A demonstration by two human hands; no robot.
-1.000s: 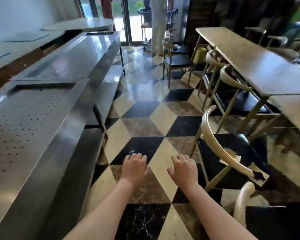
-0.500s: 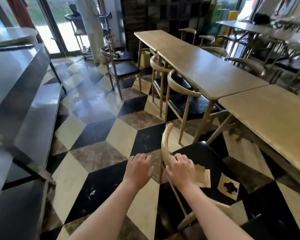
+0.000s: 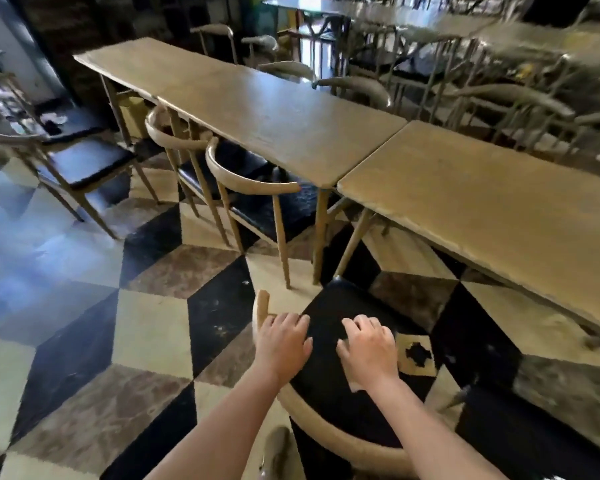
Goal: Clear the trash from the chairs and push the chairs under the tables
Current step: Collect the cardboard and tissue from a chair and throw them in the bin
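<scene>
**Head view: two hands close in on a littered chair seat**

Head camera looks down on a pulled-out wooden armchair [image 3: 326,431] whose black seat carries the trash: a torn cardboard square [image 3: 417,355] near the seat's right edge, and a second cardboard scrap [image 3: 355,386] showing only as a corner under the right wrist. The left hand [image 3: 284,344] hovers at the seat's left edge beside the armrest tip, fingers loosely curled, holding nothing. The right hand [image 3: 367,348] hangs over the middle of the seat with fingers bent down; whether it already touches the scrap beneath it cannot be told.

The likely slip is a flat piece sliding off the smooth cushion to the checkered floor [image 3: 146,334] if the fingers brush it rather than pinch it; the hidden scrap could also be missed. Pushing the chair early would carry the litter under the near table [image 3: 492,202].

That table's angled legs stand just ahead of the seat, and a tucked neighbouring chair [image 3: 253,181] sits close on the left under the long table [image 3: 257,109]. A further chair [image 3: 80,161] stands out in the aisle.
</scene>
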